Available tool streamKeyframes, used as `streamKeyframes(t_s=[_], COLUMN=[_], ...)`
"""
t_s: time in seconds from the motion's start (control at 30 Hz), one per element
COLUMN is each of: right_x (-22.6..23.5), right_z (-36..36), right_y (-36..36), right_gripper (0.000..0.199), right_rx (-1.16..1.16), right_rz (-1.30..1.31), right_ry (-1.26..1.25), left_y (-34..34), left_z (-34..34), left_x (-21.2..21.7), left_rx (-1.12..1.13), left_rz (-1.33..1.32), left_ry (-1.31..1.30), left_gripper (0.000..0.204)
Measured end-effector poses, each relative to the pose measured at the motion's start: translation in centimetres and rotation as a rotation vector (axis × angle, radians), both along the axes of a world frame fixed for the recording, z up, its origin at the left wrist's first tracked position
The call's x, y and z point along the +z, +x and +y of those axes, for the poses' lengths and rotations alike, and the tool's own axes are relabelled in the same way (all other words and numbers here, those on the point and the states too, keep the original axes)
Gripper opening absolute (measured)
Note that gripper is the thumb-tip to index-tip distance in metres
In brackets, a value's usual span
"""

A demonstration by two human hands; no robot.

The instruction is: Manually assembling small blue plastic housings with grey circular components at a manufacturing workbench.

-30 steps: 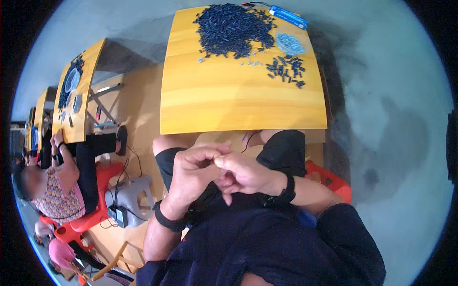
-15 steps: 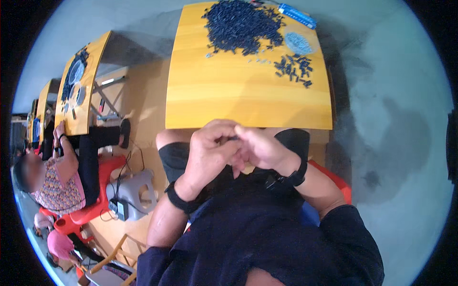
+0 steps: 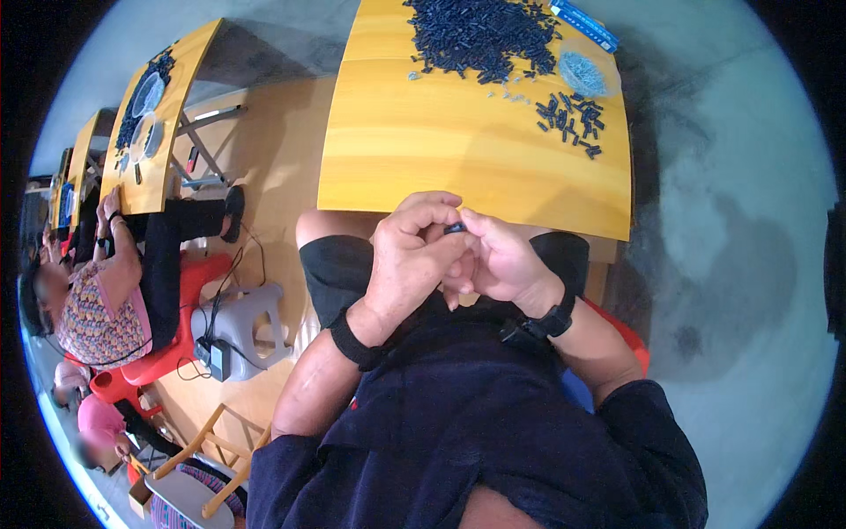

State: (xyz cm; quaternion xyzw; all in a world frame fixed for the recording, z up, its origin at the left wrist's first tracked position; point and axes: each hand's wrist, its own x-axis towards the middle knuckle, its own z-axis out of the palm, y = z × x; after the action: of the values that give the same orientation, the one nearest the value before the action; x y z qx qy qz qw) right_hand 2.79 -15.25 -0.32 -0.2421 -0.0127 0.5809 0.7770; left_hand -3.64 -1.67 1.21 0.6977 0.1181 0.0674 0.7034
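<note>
My left hand (image 3: 410,260) and my right hand (image 3: 500,262) are pressed together close to my chest, just below the near edge of a yellow wooden table (image 3: 423,154). Between their fingertips sits a small dark part (image 3: 455,227), pinched by both hands. A big heap of small dark parts (image 3: 480,35) lies at the table's far side. A smaller group of dark parts (image 3: 568,115) lies to the right of it, near a pile of tiny pale pieces (image 3: 582,72). Both wrists wear black bands.
A blue flat pack (image 3: 583,24) lies at the table's far right corner. To my left another person (image 3: 97,291) sits on a red chair at a second yellow table (image 3: 150,115). A grey stool (image 3: 242,322) with a cable stands on the floor between us.
My joined hands have risen from my lap toward the table edge, still together. The view has tilted, so the table sits higher in the picture.
</note>
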Motion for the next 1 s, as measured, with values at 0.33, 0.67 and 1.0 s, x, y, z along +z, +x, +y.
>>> streamKeyframes(t_s=[0.33, 0.67, 1.0], right_x=[-5.1, -7.7, -6.3], right_z=[-3.8, -7.6, -7.3], right_y=[9.7, 15.6, 18.4], right_gripper=[0.023, 0.016, 0.037], right_rx=[-0.11, -0.137, -0.301], right_rz=[-1.799, -2.06, -2.291], right_ry=[-1.193, -1.481, -1.31], left_y=[3.1, 9.3, 9.7], left_z=[3.6, 3.7, 3.2], left_x=[-7.9, -12.7, -13.5], left_rx=[0.101, 0.259, 0.305], left_rz=[0.227, 0.084, 0.063], left_ry=[0.052, 0.891, 1.09], left_gripper=[0.04, 0.042, 0.044])
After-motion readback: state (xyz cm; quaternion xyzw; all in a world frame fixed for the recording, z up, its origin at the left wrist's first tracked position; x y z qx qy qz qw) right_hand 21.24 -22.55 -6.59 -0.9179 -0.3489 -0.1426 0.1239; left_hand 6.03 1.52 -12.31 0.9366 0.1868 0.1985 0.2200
